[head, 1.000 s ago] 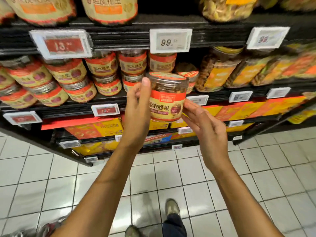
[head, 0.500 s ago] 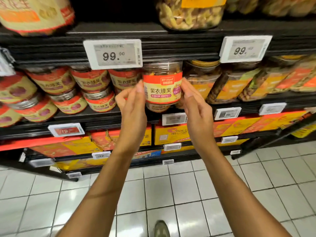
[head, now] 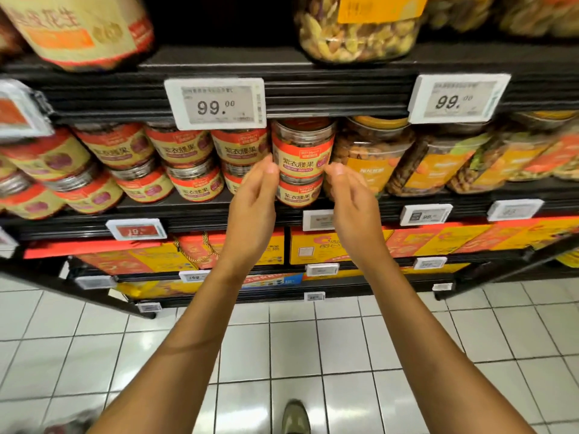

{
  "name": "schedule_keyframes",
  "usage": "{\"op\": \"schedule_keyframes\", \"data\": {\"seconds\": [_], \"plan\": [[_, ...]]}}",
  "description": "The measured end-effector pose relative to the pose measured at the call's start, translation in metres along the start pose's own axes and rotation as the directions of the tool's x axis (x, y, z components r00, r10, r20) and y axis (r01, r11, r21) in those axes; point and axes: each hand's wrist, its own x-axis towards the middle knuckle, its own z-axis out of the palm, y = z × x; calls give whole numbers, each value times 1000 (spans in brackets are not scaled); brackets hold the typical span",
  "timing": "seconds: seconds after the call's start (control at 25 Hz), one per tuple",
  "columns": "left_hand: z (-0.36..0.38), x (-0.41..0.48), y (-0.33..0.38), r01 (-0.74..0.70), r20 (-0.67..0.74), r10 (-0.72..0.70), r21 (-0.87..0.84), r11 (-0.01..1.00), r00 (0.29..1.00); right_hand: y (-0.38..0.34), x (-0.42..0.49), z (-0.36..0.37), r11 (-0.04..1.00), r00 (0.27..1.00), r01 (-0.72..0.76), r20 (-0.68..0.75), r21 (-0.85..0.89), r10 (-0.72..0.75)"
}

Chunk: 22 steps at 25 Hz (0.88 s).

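Note:
A clear jar of nuts with an orange-and-cream label (head: 302, 151) stands on the middle shelf (head: 200, 219), stacked on a matching jar (head: 299, 194). My left hand (head: 253, 208) is raised at its left side, with the fingertips touching the lower part of the label. Level with it on the other side is my right hand (head: 354, 202); its fingers are loosely curled and lie right at the jar's edge. Neither hand wraps around the jar.
Several matching jars (head: 185, 148) fill the shelf to the left, in two layers. Bigger nut tubs (head: 372, 158) stand to the right. Price tags (head: 216, 103) hang from the shelf above. Boxed goods (head: 316, 249) sit below, over a white tiled floor (head: 297, 349).
The jar went from between my two hands in front of the shelf up onto the stacked jar. My hands have loosened and dropped slightly, and the view has moved closer to the shelf.

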Motion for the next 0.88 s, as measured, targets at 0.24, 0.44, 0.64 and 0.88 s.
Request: {"op": "schedule_keyframes", "data": {"seconds": [0.24,0.44,0.64,0.88], "plan": [[-63,-48,55,128,-300,-137,-49,991,944,-84,-17,7,978,969,190,144,87,-201],[-137,-50,114,21,-456,-42,-51,998,889,-167,14,81,976,968,101,208,194,-141],[-173,-7,135,10,-378,25,88,996,925,-191,59,137,995,993,72,92,66,-78],[-182,23,134,-66,-126,80,113,991,989,-192,74,166,995,999,16,-35,97,-13]]}}
